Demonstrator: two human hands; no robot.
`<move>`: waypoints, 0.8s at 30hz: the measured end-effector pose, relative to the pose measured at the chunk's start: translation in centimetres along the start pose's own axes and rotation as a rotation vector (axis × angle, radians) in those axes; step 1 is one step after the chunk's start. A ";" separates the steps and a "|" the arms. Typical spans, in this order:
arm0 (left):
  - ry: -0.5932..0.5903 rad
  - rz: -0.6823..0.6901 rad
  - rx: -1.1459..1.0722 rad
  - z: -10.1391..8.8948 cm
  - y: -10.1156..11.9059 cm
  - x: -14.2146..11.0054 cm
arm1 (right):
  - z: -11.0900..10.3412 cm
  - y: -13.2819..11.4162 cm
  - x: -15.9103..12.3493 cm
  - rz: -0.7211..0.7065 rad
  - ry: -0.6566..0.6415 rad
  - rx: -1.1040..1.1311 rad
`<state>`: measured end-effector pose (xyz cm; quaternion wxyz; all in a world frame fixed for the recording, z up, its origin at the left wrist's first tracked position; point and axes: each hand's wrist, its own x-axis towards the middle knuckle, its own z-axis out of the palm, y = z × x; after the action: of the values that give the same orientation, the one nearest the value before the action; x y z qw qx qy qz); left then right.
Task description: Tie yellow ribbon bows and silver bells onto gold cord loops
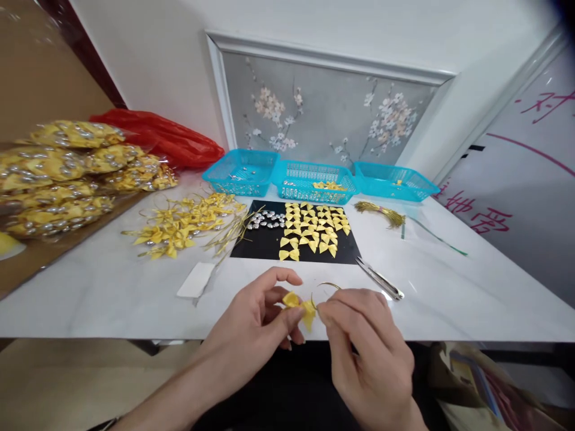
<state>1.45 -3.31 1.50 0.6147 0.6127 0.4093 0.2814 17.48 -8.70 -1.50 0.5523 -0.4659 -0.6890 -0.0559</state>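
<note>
Near the table's front edge, my left hand (265,317) pinches a yellow ribbon bow (307,312) between thumb and fingers. Close against it on the right, my right hand (366,335) is closed with its fingertips on a thin gold cord (331,285), which curves up above the knuckles. Part of the cord is hidden by the fingers. Beyond the hands lies a black mat (258,246) with rows of yellow bows (309,232) and a cluster of silver beads (268,219) at its upper left.
Metal tweezers (381,279) and a bundle of gold cords (381,212) lie to the right. Three blue baskets (317,194) line the wall. On the left are a pile of corded bows (175,230), a white card (196,280), bagged bows (58,170) and a red bag (162,137).
</note>
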 end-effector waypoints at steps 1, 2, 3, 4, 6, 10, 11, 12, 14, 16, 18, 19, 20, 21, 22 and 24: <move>-0.008 0.009 -0.014 0.2 0.1 -0.2 | 0.1 0.0 0.0 -0.044 0.004 -0.020; -0.015 0.012 -0.021 0.3 0.1 -0.4 | 0.1 0.0 0.1 -0.085 0.010 -0.036; -0.021 0.011 -0.025 0.4 0.2 -0.5 | 0.2 0.0 0.1 -0.123 0.015 -0.047; -0.026 0.009 -0.034 0.4 0.4 -0.7 | 0.3 0.0 0.1 -0.158 0.018 -0.056; -0.047 0.001 -0.063 0.4 0.6 -1.0 | 0.4 0.1 0.1 -0.204 0.010 -0.077; -0.072 -0.007 -0.073 0.1 0.8 -1.4 | 0.2 0.3 0.0 -0.252 -0.017 -0.126; -0.069 -0.010 -0.065 0.1 0.8 -1.5 | 0.1 0.3 0.1 -0.264 -0.021 -0.134; -0.063 -0.012 -0.058 0.0 0.8 -1.6 | 0.1 0.3 0.1 -0.270 -0.028 -0.142; -0.062 -0.016 -0.051 -0.1 0.6 -1.8 | -0.1 0.2 0.1 -0.270 -0.050 -0.154; -0.065 -0.013 -0.052 -0.1 0.4 -1.9 | -0.2 0.1 0.3 -0.257 -0.058 -0.117; -0.056 -0.009 -0.052 -0.1 0.3 -2.0 | -0.3 -0.1 0.6 -0.205 -0.061 -0.014; -0.047 -0.007 -0.053 -0.1 0.2 -1.9 | -0.4 -0.3 0.8 -0.163 -0.071 0.054; -0.032 -0.003 -0.055 0.0 0.1 -1.8 | -0.5 -0.5 1.0 -0.115 -0.087 0.118; -0.016 0.002 -0.056 0.0 0.1 -1.7 | -0.7 -0.7 1.3 -0.072 -0.108 0.171; 0.002 0.009 -0.056 0.1 0.0 -1.6 | -0.9 -0.9 1.6 -0.035 -0.125 0.217; 0.028 0.017 -0.051 0.3 -0.1 -1.2 | -1.2 -1.3 2.0 0.037 -0.164 0.328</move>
<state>1.02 -4.52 1.55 0.6220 0.5963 0.4052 0.3056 17.47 -9.01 1.14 0.5640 -0.3849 -0.7229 0.1055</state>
